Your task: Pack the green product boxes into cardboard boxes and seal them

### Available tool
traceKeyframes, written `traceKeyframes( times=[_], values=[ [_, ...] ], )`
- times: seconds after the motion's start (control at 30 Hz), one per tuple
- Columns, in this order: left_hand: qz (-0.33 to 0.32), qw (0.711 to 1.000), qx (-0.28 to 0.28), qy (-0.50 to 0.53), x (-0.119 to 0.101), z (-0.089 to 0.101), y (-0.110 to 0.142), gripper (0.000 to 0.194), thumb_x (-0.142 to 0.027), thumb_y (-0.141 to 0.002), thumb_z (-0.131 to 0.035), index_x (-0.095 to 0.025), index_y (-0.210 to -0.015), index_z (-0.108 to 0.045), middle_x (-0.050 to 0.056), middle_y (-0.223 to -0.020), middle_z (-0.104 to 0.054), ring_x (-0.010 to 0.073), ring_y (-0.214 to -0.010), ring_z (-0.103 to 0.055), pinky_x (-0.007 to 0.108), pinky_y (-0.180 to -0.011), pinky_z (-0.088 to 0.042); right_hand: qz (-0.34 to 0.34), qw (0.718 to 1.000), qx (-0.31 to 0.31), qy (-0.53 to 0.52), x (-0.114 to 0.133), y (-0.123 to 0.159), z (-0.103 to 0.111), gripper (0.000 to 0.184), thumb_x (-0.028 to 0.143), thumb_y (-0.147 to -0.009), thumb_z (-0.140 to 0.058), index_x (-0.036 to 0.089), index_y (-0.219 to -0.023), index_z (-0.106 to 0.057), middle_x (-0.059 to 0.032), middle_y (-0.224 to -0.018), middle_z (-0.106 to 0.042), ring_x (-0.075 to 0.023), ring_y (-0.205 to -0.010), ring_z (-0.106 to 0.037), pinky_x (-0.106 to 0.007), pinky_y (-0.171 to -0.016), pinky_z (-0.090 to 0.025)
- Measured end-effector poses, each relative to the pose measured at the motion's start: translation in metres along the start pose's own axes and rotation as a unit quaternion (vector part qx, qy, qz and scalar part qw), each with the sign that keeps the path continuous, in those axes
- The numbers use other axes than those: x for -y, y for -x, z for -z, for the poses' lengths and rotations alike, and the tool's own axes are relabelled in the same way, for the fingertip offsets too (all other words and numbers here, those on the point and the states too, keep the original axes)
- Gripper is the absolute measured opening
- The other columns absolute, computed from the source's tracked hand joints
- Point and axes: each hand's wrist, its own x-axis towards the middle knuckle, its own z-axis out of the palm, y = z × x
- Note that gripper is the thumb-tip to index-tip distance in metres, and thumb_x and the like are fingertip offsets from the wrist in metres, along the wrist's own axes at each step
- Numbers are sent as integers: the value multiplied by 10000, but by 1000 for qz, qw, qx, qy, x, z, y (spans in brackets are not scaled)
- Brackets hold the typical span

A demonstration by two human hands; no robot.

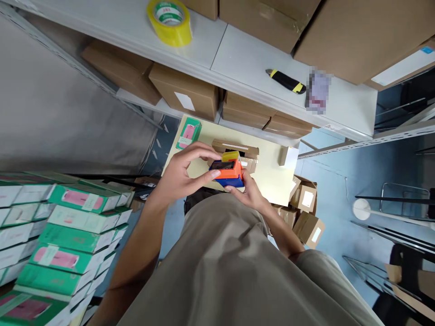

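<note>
An orange-and-blue boxy device [228,173] with a dark panel and a yellow part on top is held in front of my body, above the table. My right hand [250,192] grips its right end, with the thumb along the blue underside. At its left end is my left hand [185,172], curved around it, its thumb pressed on the orange side and its fingertips at the upper edge. Just beyond the device, an open brown cardboard box [249,149] lies partly hidden. On the table's left corner rests a green box with a pink panel [188,133].
A small white box [288,156] stands at the right of the pale table [272,181]. The shelf [238,54] ahead bears yellow tape [175,31], a utility knife [287,82] and cartons. Stacked green boxes [64,240] rise on the left; cartons [307,226] sit right.
</note>
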Motion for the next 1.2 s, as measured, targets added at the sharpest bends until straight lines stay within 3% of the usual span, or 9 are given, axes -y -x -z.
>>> traceKeyframes(
  times=[0.13, 0.33, 0.47, 0.8, 0.9, 1.0, 1.1, 1.2],
  values=[
    [-53, 991, -38, -115, -11, -6, -2, 142, -357, -1033, -830, -274, -1148, -837, 61, -1158, -826, 241, -1056, -782, 425, -1005, -637, 15, 999, -8, 44, 1, 2, 7, 576, 735, -1098, -630, 243, -1385, -546, -119, -1159, -759, -280, -969, -750, -433, -844, -658],
    [-110, 976, -7, -188, -16, -9, -5, 136, -253, -1080, -764, -307, -1175, -844, 28, -1113, -855, 238, -1015, -785, 434, -970, -620, 50, 995, -21, 88, -2, 3, 13, 495, 680, -1136, -598, 242, -1357, -535, -132, -1171, -751, -302, -1009, -767, -467, -869, -677],
    [-113, 973, 1, -203, -9, -9, -9, 183, -248, -1112, -721, -317, -1229, -844, 30, -1156, -857, 240, -1064, -773, 434, -998, -608, 68, 989, -35, 123, -6, 2, 16, 469, 671, -1154, -558, 242, -1339, -518, -135, -1148, -740, -314, -1004, -759, -493, -870, -679],
    [8, 993, 46, -107, 20, -22, -13, 289, -425, -1155, -634, -300, -1296, -854, 80, -1228, -827, 278, -1157, -731, 459, -1066, -591, -36, 994, -15, 104, -13, 7, 17, 562, 753, -1105, -593, 263, -1375, -544, -148, -1150, -728, -357, -1024, -745, -563, -918, -668],
    [59, 995, 61, -56, 18, -16, -15, 300, -489, -1108, -705, -279, -1268, -847, 90, -1236, -820, 285, -1195, -732, 427, -1042, -605, -40, 994, 5, 98, -10, 8, 23, 542, 741, -1094, -613, 263, -1345, -563, -128, -1107, -730, -341, -977, -733, -528, -879, -659],
    [98, 993, 68, -10, 23, -10, -19, 306, -524, -1073, -744, -257, -1175, -852, 90, -1162, -826, 266, -1093, -750, 390, -969, -611, -44, 993, 23, 110, -6, 7, 30, 527, 718, -1066, -656, 251, -1302, -598, -129, -1104, -739, -315, -925, -717, -468, -829, -633],
    [163, 985, 44, 26, 45, -18, -20, 343, -565, -1011, -807, -228, -1054, -847, 80, -1030, -820, 227, -892, -725, 355, -840, -601, -81, 989, 44, 116, -1, -1, 35, 566, 726, -1014, -699, 228, -1273, -627, -102, -1046, -750, -271, -816, -685, -412, -760, -584],
    [229, 970, -23, 81, 76, -39, -13, 441, -638, -927, -859, -200, -967, -823, 81, -949, -809, 223, -834, -717, 343, -783, -591, -135, 983, 65, 102, 1, -14, 37, 633, 794, -998, -682, 208, -1234, -663, -69, -968, -753, -244, -766, -670, -373, -729, -538]
  ],
)
